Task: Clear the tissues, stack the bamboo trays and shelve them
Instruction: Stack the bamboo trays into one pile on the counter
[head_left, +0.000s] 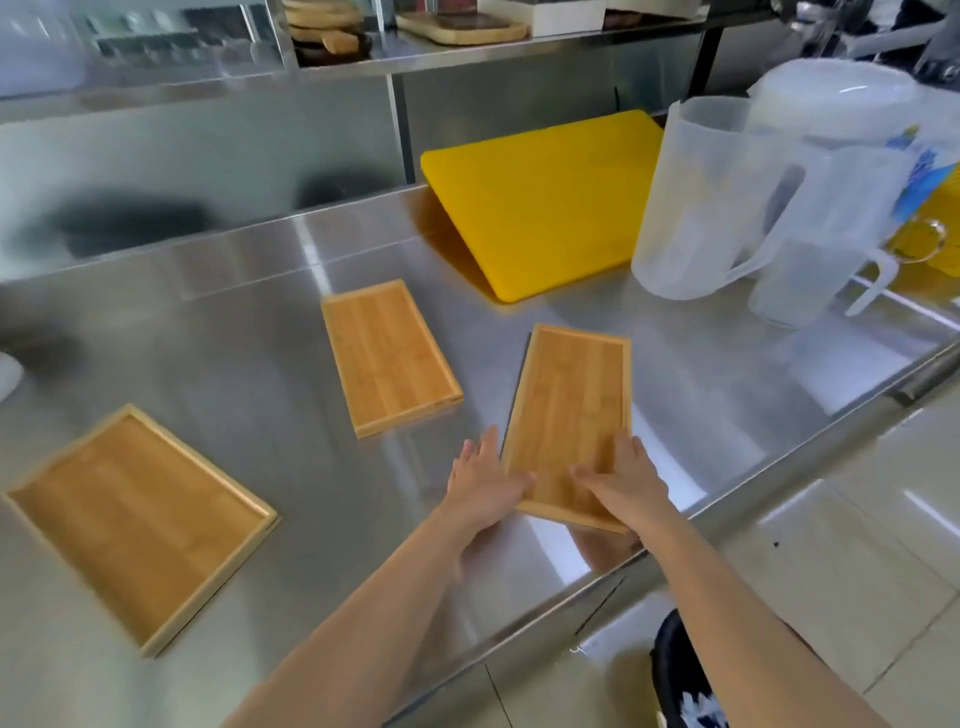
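Observation:
Three bamboo trays lie apart on the steel counter (218, 338). The right tray (571, 405) is narrow and lies near the counter's front edge. My left hand (483, 480) grips its near left corner, thumb on the tray's inside. My right hand (626, 480) lies on its near right end, fingers over the rim. A second narrow tray (389, 358) sits in the middle. A wider tray (140, 525) lies at the near left. No tissues show on the trays.
A yellow cutting board (540, 208) leans against the back wall. Two clear plastic pitchers (711, 202) stand at the right. A steel shelf (467, 49) above holds wooden boards. A black bin (675, 675) with white scraps stands on the tiled floor below.

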